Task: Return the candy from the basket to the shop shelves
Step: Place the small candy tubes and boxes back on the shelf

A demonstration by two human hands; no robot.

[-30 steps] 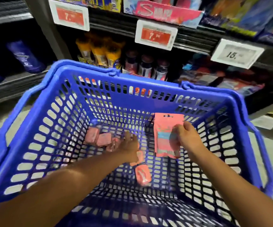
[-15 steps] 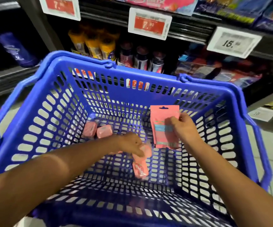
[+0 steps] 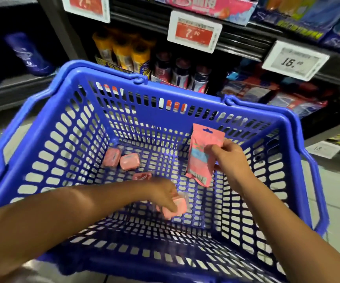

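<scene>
A: What's the biggest thing in front of you?

B: The shop shelves (image 3: 236, 40) fill the back of your view, with yellow-capped bottles (image 3: 124, 52) and dark cans (image 3: 182, 73) on the lower level and white-framed price tags (image 3: 194, 31) clipped to the rail above them.

A: And below that?

B: Your blue basket (image 3: 79, 127) takes up most of the frame, its slotted walls open to the floor beneath. Both your arms reach down into it.

A: What are your hands doing?

B: Your right hand (image 3: 229, 158) is pinched onto a pink candy pouch (image 3: 202, 156), holding it upright above the basket floor, near the right wall. Your left hand (image 3: 163, 195) is curled downward with its fingertips on a small pink candy box (image 3: 176, 208) low in the middle of the basket. The blur there keeps you from telling whether that box is truly gripped or only touched.

A: Anything else inside?

B: Two more pink boxes (image 3: 121, 158) lie touching each other on the basket floor toward the far left corner. A third pink pack with white lettering (image 3: 142, 176) sits just beyond your left hand, partly hidden by it.
</scene>
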